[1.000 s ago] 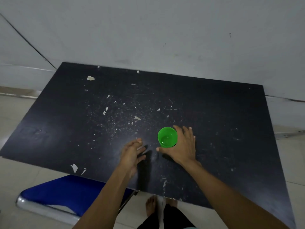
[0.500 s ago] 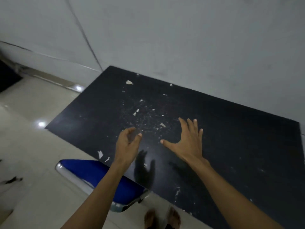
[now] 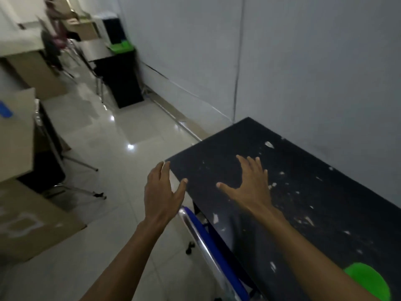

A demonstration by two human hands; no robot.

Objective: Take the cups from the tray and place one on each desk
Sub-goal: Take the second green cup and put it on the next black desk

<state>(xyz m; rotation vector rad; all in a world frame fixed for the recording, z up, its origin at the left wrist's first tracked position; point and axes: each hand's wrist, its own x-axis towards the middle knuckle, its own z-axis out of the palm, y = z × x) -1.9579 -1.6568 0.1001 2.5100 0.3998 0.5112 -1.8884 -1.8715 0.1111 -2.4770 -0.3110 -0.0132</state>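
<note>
A green cup (image 3: 368,281) is seen on the black desk (image 3: 303,203) at 5 o'clock. Both the left hand (image 3: 161,192) and right hand (image 3: 251,185) are spread, empty. Since earlier, the view has been swung left.

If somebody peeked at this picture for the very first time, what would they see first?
Probably the two bare hands, the left hand and right hand, spread open and empty over the corner of a scratched black desk. Next, the bright green cup on the desk at bottom right.
</note>
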